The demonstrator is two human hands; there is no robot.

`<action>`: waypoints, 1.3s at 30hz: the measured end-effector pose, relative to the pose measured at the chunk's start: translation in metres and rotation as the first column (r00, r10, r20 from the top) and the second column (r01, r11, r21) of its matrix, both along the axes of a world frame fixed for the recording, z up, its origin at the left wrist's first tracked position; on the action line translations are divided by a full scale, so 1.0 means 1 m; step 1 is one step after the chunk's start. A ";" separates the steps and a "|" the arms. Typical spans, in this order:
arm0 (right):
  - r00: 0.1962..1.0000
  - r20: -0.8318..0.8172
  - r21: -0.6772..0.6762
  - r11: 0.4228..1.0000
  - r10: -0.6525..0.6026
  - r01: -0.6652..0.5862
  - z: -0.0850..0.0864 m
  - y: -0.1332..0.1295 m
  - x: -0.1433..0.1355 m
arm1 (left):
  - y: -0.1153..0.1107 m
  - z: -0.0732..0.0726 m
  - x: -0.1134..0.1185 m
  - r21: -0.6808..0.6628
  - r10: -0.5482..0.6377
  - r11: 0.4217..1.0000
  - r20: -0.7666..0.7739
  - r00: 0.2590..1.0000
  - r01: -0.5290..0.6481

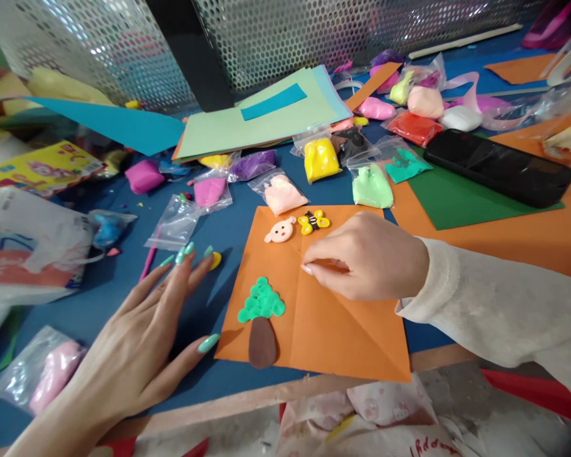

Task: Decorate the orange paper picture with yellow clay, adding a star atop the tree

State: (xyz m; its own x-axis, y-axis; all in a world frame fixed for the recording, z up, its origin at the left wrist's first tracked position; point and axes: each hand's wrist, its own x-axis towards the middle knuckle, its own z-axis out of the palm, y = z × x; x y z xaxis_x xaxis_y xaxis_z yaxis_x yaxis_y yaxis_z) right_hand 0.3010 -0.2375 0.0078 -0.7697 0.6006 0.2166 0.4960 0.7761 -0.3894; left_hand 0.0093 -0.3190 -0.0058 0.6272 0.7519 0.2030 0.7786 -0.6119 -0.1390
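Note:
My right hand (pixel 366 257), in a cream sleeve, has its thumb and fingers pinched together over an orange sheet (pixel 352 336). What they hold, if anything, is hidden. Left of that hand on the sheet are a pale pink clay face (pixel 280 231) and a yellow and black clay butterfly (pixel 313 221). Lower left lies a clay tree with a green crown (pixel 261 299) and brown trunk (pixel 262 343). My left hand (pixel 157 330), with mint nails, hovers or rests over the blue table with fingers spread. A small yellow clay piece (pixel 216 260) is by its fingertips.
Bagged clay lies behind the sheet, including yellow (pixel 321 160), light green (pixel 372 185) and peach (pixel 282 193). A black phone (pixel 497 166) rests on green paper (pixel 450 206). Stacked paper (pixel 266 124) stands near a perforated metal panel (pixel 285 38). A white bag (pixel 33 241) is at left.

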 end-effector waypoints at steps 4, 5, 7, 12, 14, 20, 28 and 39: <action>1.000 -0.012 0.014 1.000 0.002 -0.002 -0.001 0.000 0.000 | 0.001 0.002 0.003 -0.012 -0.047 0.999 0.050 0.998 0.047; 1.000 -0.012 0.013 1.000 0.002 -0.002 -0.001 0.000 0.000 | 0.001 0.002 0.003 -0.017 -0.059 0.998 0.033 0.998 0.059; 1.000 -0.009 0.008 1.000 0.001 -0.001 0.000 0.000 0.000 | 0.002 0.002 0.002 -0.016 -0.074 0.997 0.002 0.997 0.074; 1.000 -0.002 0.001 1.000 -0.002 0.002 -0.001 0.000 -0.001 | 0.004 0.000 -0.001 -0.003 -0.094 0.996 -0.021 0.995 0.094; 1.000 0.001 0.003 1.000 0.000 0.000 -0.001 0.000 -0.001 | 0.005 0.000 -0.001 -0.008 -0.092 0.996 -0.036 0.995 0.092; 1.000 0.015 0.002 1.000 -0.003 0.003 0.000 0.000 -0.001 | 0.005 0.002 0.003 -0.022 -0.107 0.994 0.010 0.994 0.108; 1.000 0.029 -0.006 1.000 0.000 0.001 0.000 0.000 -0.002 | 0.005 0.000 0.001 -0.036 -0.098 0.994 0.030 0.995 0.099; 1.000 0.010 0.014 1.000 -0.005 0.005 -0.001 0.000 -0.001 | 0.000 0.002 0.004 0.002 -0.050 0.999 0.046 0.998 0.050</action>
State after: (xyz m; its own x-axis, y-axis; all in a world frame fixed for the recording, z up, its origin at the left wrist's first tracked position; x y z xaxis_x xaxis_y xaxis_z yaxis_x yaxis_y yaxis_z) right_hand 0.3000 -0.2376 0.0072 -0.7689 0.6014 0.2170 0.5039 0.7789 -0.3735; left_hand 0.0131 -0.3185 -0.0038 0.6537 0.7200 0.2329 0.7529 -0.6498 -0.1042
